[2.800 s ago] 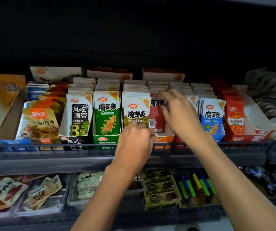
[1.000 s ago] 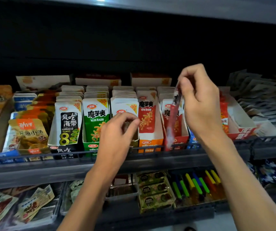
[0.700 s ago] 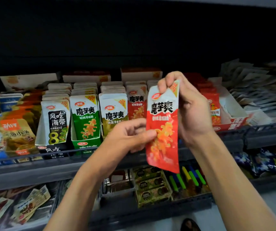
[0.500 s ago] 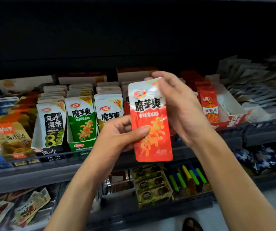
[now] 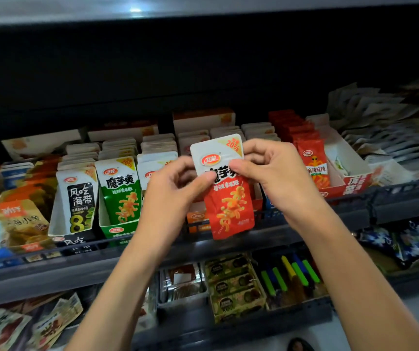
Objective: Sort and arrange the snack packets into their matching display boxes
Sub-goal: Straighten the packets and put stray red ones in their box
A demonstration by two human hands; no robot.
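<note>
Before shelf, left hand, right hand pinch white-topped red packet.

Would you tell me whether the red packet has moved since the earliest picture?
Yes. The red packet has come out of the packet rows, toward the camera; its lower end now overlaps the shelf rail.

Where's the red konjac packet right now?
Centre of the head view: the red packet is pinched at its top between left hand and right hand, in front of the orange box.

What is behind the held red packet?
An orange display box shows lower left, white packet tops above. The red packet, left hand and right hand cover the rest.
</note>
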